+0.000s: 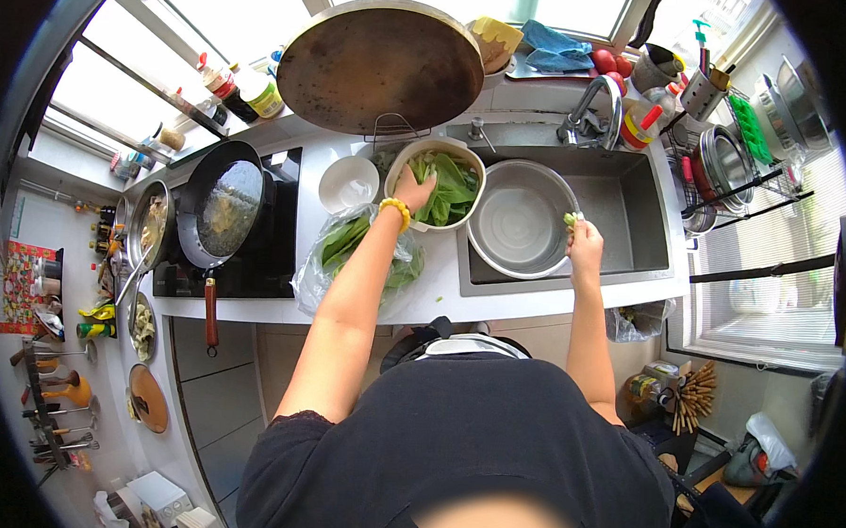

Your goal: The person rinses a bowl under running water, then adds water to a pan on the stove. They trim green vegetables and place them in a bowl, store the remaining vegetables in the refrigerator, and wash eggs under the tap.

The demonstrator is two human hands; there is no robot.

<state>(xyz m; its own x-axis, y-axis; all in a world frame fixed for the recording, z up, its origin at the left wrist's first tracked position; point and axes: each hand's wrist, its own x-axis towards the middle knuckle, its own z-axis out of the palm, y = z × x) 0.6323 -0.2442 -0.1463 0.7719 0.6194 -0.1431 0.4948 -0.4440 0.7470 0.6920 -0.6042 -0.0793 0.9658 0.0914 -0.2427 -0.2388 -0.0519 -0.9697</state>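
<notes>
My left hand [413, 190], with a yellow bead bracelet at its wrist, is in a cream basin [473, 211] among green leafy vegetables [455, 183]; its fingers are partly hidden, so its hold is unclear. My right hand [585, 244] is closed on a small green vegetable piece [571, 219] at the right rim of a round metal basin [520, 219]. That basin stands in the sink [631, 202]. A plastic bag [311, 279] with more green leaves lies under my left forearm. Behind the bag stands a white bowl [348, 184].
A wok [224, 206] with liquid sits on the black cooktop [271, 257], its handle jutting past the counter edge. A second pan [152, 227] is left of it. A large round board [380, 67] leans behind the basins. The faucet [591, 115] arches over the sink's back.
</notes>
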